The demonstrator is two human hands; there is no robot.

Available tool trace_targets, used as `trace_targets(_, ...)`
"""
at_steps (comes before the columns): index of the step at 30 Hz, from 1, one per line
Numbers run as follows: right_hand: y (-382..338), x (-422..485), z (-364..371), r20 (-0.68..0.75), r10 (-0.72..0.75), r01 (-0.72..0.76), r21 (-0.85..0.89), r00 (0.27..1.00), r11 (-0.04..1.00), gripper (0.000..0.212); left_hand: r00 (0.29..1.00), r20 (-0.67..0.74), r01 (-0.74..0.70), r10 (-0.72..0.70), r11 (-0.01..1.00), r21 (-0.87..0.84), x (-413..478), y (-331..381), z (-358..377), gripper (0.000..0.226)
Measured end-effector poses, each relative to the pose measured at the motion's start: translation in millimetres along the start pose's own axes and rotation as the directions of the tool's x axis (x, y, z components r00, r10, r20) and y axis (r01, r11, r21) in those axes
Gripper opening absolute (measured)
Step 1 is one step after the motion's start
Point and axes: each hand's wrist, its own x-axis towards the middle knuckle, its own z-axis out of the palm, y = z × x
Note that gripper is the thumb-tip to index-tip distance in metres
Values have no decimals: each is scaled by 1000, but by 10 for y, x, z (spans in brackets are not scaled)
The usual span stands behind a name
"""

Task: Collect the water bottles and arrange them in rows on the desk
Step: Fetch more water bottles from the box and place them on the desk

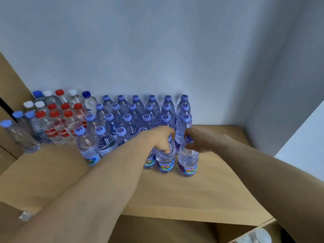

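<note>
Two bare forearms are reaching in from the lower edge toward the right end of the front row. The left grip (162,139) is curling its fingers down over the cap and shoulder of one lilac-capped bottle (165,159), hiding the cap. The right grip (203,142) is pinching the neck of a neighbouring bottle (188,161) just below its cap. Both bottles are standing upright, just beside each other, with their bases appearing to rest on the tan counter (201,193). Behind them, a block of lilac-capped bottles (127,118) is standing in several rows reaching back to the pale wall (157,50). Left of this block, red-capped bottles (57,128) are standing in a cluster, mixed with white-capped and blue-capped ones. Blurred clear containers (257,235) are showing below the counter's front edge at lower right.
</note>
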Motion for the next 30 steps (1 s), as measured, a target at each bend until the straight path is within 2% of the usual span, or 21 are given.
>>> trace_targets(6,34,150,-40,2,33,-33,82,999,996,37,1000,6,-8,8,998,61,179,-5,-45,46)
trace_targets(9,23,204,-47,-6,27,-27,88,1000,996,35,1000,-8,17,-16,990,142,201,26,-90,50)
trace_targets(14,-27,239,-55,37,39,-39,10,999,999,35,992,-44,124,-116,953,278,181,92,-75,75)
trace_targets(20,-63,209,-47,146,51,-41,-68,988,997,49,988,-121,142,-99,896,421,224,76,31,67)
trace_targets(24,-75,199,-24,69,25,-21,-46,997,999,40,992,-108,111,-66,870,480,227,73,-6,62)
trace_targets(30,-60,173,37,-23,15,-15,11,1000,1000,34,995,-96,66,-21,864,499,209,-2,-32,65)
